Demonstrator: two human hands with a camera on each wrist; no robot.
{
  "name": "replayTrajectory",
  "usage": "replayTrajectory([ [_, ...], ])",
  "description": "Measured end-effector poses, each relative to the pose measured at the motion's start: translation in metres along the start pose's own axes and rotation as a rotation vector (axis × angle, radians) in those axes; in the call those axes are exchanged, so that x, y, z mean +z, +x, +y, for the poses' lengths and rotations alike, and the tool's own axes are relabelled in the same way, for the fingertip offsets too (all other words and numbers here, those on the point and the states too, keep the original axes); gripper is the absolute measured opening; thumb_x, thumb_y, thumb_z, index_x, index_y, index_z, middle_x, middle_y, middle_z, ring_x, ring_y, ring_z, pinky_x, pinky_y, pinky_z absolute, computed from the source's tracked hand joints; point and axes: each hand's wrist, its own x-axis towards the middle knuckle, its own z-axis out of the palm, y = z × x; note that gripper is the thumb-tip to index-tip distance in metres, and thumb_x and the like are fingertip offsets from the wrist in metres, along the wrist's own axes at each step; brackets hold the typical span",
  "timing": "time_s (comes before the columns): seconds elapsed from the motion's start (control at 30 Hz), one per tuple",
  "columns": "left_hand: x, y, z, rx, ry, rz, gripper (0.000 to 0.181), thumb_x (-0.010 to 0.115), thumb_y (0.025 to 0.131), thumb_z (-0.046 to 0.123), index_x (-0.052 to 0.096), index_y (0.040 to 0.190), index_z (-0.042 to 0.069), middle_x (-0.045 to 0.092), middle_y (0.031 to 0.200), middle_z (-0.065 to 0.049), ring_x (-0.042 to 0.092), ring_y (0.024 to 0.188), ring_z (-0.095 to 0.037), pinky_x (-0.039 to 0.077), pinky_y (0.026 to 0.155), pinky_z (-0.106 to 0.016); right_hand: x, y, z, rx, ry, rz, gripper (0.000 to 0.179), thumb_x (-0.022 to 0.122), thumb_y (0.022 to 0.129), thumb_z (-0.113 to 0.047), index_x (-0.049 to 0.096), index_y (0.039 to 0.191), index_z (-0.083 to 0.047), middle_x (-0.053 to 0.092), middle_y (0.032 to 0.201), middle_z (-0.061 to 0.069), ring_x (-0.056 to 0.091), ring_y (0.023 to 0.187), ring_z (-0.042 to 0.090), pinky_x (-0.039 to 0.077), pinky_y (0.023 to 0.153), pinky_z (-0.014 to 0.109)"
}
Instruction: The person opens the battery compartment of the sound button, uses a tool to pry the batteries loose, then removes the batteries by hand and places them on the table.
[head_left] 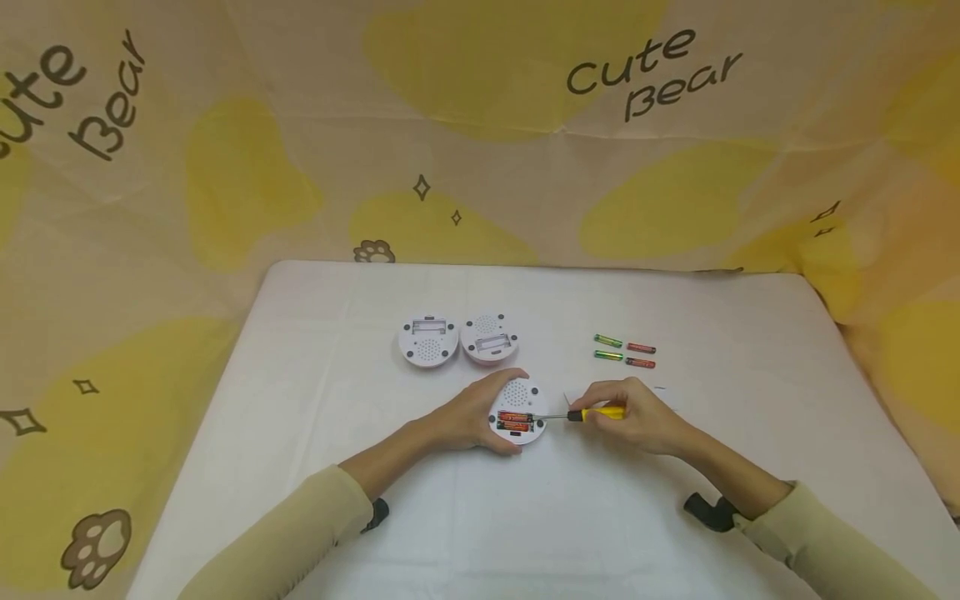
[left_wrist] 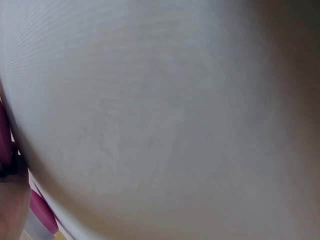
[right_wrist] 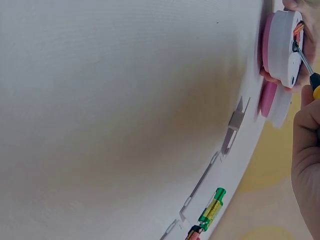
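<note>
My left hand (head_left: pixel 476 414) grips a round white device (head_left: pixel 514 393) by its edge, thumb on the near side and fingers on the far side. Its underside faces up, with a speaker grille, dark feet and an uncovered battery compartment. Two red batteries (head_left: pixel 514 422) lie side by side in that compartment. In my right hand (head_left: pixel 636 417) is a screwdriver (head_left: pixel 613 412) with a yellow and black handle, its metal shaft pointing left. The screwdriver tip reaches the right end of the batteries. A pink lower part (right_wrist: pixel 266 42) of the device shows in the right wrist view.
Behind the held device stand two similar white devices (head_left: pixel 428 340) with uncovered, battery-free compartments. Two green batteries (head_left: pixel 608 356) and two red batteries (head_left: pixel 641 348) lie at the back right. Small pale flat pieces (right_wrist: pixel 200 182) lie on the white table (head_left: pixel 337 317) near my right hand.
</note>
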Motion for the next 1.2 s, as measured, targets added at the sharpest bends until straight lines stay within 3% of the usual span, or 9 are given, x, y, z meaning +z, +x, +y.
replayTrajectory([
  [0.6,0.0,0.0,-0.002,-0.011,-0.015,-0.002,0.105,0.093,0.067,0.025,0.033,0.151,0.011,0.043,0.149,0.001,0.043,0.13,-0.011,0.031,0.114,-0.034,-0.003,-0.001,-0.003,-0.009,0.012,-0.03,0.02,0.064,0.094,-0.004,0.075,0.11,-0.001,0.073,0.107,0.005,0.062,0.099,0.02,0.052,0.082,0.027],
  [0.9,0.001,0.0,-0.001,-0.019,0.002,-0.004,0.104,0.093,0.067,0.027,0.033,0.152,0.015,0.041,0.151,0.002,0.039,0.134,-0.01,0.029,0.116,-0.033,-0.007,-0.003,-0.002,-0.001,-0.011,-0.016,0.022,0.063,0.093,-0.003,0.076,0.11,-0.006,0.073,0.108,0.002,0.061,0.1,0.02,0.052,0.084,0.028],
  [1.2,0.0,-0.001,0.0,-0.01,0.001,0.002,0.104,0.093,0.067,0.028,0.033,0.151,0.015,0.042,0.15,0.003,0.04,0.133,-0.011,0.029,0.115,-0.034,-0.018,-0.009,0.002,0.021,-0.032,0.033,0.022,0.064,0.093,-0.003,0.077,0.109,-0.011,0.072,0.107,0.001,0.062,0.098,0.017,0.053,0.078,0.027],
])
